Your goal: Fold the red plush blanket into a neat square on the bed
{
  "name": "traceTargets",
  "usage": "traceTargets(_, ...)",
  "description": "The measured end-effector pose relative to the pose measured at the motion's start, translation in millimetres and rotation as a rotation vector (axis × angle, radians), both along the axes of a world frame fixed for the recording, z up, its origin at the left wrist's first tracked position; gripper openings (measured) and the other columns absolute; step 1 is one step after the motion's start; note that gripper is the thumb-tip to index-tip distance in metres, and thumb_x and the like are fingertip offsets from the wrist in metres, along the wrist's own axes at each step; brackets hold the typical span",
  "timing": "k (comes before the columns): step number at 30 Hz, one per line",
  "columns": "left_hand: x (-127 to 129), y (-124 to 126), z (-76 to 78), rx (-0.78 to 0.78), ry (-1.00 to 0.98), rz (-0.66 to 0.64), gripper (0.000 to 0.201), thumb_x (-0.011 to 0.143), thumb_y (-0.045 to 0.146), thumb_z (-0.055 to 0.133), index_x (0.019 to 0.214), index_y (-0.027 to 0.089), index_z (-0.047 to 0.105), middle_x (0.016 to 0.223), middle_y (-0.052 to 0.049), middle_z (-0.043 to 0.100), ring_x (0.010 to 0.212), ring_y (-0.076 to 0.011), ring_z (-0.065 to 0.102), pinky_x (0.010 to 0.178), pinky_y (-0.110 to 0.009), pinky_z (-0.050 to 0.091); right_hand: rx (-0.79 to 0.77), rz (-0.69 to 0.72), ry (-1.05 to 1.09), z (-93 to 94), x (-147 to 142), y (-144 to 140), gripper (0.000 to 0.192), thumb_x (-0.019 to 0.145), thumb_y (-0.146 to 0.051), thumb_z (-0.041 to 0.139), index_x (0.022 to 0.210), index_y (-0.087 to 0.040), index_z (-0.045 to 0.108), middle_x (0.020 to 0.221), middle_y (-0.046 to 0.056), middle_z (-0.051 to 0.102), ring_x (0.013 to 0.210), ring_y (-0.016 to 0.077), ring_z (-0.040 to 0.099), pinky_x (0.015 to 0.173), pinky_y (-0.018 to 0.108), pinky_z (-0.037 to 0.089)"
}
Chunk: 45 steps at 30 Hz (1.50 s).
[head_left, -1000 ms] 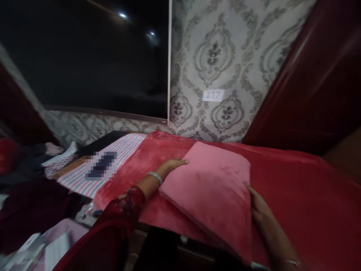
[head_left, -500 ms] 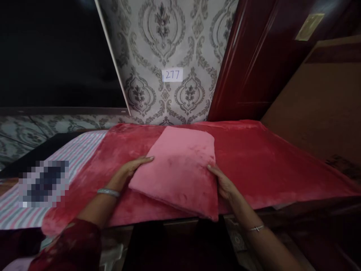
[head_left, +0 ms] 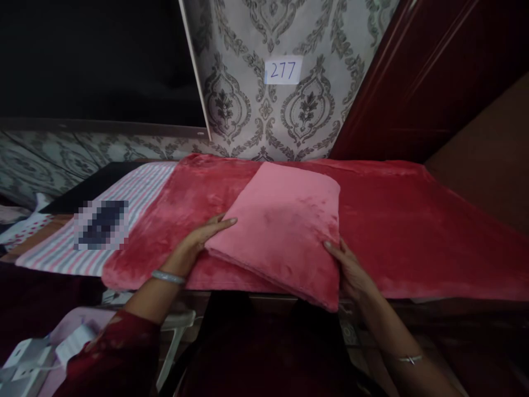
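Since half a second ago your view has tipped down, so the paper label reading 277 [head_left: 283,70] on the patterned wallpaper [head_left: 248,110] sits higher, and both hands have kept their places at the folded pink cloth [head_left: 281,226].

Your left hand [head_left: 196,242] lies flat against the cloth's left edge, fingers stretched out and open, pressing rather than pinching. Your right hand [head_left: 351,270] is at the lower right edge with its fingers tucked against the fold (whether they curl under the layers I cannot tell).

You look to be squaring up a finished fold, with both hands bracketing the bundle. A next move, whether lifting or shifting it, would call for getting your fingers under the bottom layer on both sides so the stack does not slide apart.

It lies skewed on the wide red blanket [head_left: 413,220] that covers the surface, its near corner hanging a little past the front edge. It is plush, soft and matte, several layers thick at the near edge. A striped sheet [head_left: 140,193] shows to the left.
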State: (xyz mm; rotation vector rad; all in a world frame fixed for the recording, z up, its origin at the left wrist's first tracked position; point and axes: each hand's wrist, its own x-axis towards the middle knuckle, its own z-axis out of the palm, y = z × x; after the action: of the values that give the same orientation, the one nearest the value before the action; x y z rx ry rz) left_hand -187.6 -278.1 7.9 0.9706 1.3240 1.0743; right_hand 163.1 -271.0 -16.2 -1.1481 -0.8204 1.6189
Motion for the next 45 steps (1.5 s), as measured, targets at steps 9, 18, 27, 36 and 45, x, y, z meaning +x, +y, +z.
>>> traceTargets(9, -1, -54, -9.0, -0.02, -0.139, 0.023, 0.073, 0.075, 0.041, 0.078, 0.141, 0.022, 0.053, 0.09, -0.004, 0.071, 0.056, -0.0145, 0.063, 0.052, -0.029, 0.057, 0.075, -0.028, -0.1, -12.7, 3, -37, 0.085, 0.069, -0.046, 0.082, 0.145, -0.039, 0.045, 0.153, -0.001, 0.049, 0.142, 0.026, 0.042, 0.12, 0.045, 0.033)
traceTargets(18, 5, -57, -24.4, 0.083, -0.138, 0.136, 0.063, 0.071, 0.038, 0.082, 0.127, 0.018, 0.06, 0.079, 0.001, 0.066, 0.047, -0.0089, 0.056, 0.04, -0.021, 0.049, 0.041, -0.063, -0.183, -21.6, 4, -39, 0.089, 0.064, -0.046, 0.085, 0.145, -0.038, 0.047, 0.147, 0.001, 0.055, 0.134, 0.0277, 0.052, 0.114, 0.045, 0.042)
traceTargets(27, -6, -82, -23.9, 0.178, -0.274, 0.017, 0.047, 0.074, 0.03, 0.075, 0.119, 0.02, 0.065, 0.093, -0.004, 0.07, 0.073, -0.0165, 0.069, 0.07, -0.031, 0.06, 0.016, -0.074, -0.16, -18.9, 2, -43, 0.08, 0.067, -0.046, 0.083, 0.14, -0.035, 0.054, 0.141, 0.001, 0.061, 0.13, 0.027, 0.056, 0.111, 0.043, 0.046)
traceTargets(36, 18, -77, -21.5, 0.171, 0.047, 0.271, 0.051, 0.067, 0.048, 0.08, 0.104, 0.019, 0.06, 0.075, 0.003, 0.064, 0.046, -0.0107, 0.059, 0.047, -0.024, 0.049, 0.063, -0.071, -0.153, -16.5, 0, -43, 0.079, 0.071, -0.049, 0.08, 0.143, -0.038, 0.05, 0.147, -0.001, 0.055, 0.136, 0.0275, 0.05, 0.116, 0.045, 0.039)
traceTargets(45, 26, -70, -23.4, 0.17, 0.023, 0.411, 0.038, 0.062, 0.038, 0.078, 0.087, 0.019, 0.056, 0.067, 0.007, 0.061, 0.044, -0.0103, 0.059, 0.042, -0.022, 0.051, 0.116, -0.11, -0.171, -16.6, -6, -39, 0.093, 0.064, -0.045, 0.084, 0.147, -0.032, 0.044, 0.145, 0.004, 0.055, 0.132, 0.0279, 0.052, 0.114, 0.047, 0.041)
